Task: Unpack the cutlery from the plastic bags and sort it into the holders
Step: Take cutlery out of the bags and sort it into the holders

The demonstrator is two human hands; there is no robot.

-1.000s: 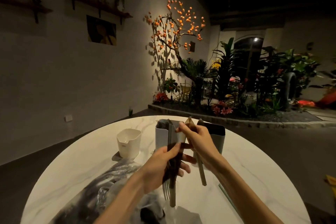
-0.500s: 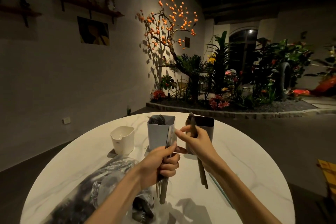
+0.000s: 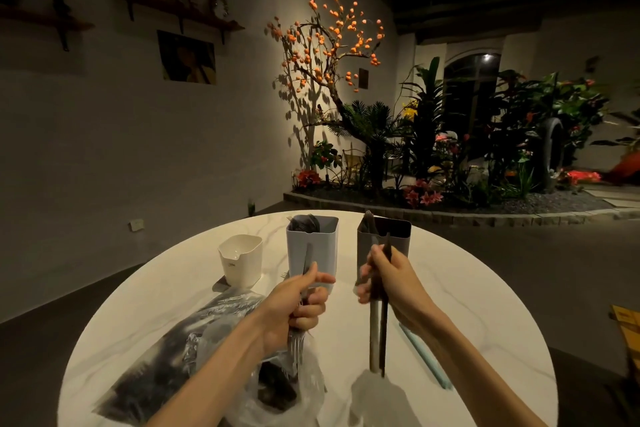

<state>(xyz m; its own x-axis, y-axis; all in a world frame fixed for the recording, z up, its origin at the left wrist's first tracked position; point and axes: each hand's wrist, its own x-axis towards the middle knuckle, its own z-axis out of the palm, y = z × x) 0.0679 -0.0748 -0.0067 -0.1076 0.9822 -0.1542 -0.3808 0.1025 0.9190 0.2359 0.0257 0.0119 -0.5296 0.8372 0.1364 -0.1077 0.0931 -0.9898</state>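
My left hand [image 3: 298, 305] grips a bundle of forks [image 3: 297, 347], tines pointing down, in front of the light grey holder [image 3: 311, 253], which has dark cutlery in it. My right hand [image 3: 388, 282] grips two long knives [image 3: 375, 336], handles hanging down, just before the dark grey holder [image 3: 398, 236], where one piece stands. A small white holder [image 3: 240, 260] sits at the left. Crumpled plastic bags [image 3: 194, 350] with dark cutlery lie on the round marble table [image 3: 467, 305] below my left arm.
A pale blue strip [image 3: 424, 354] lies on the table right of my right arm. The table edge curves close on both sides. Beyond it are a dark floor, a stone-edged plant bed [image 3: 450, 215] and a wall at the left.
My hands have drawn apart: the right one carried the knives to the right, in front of the dark holder. The left hand stayed with the forks by the light holder.
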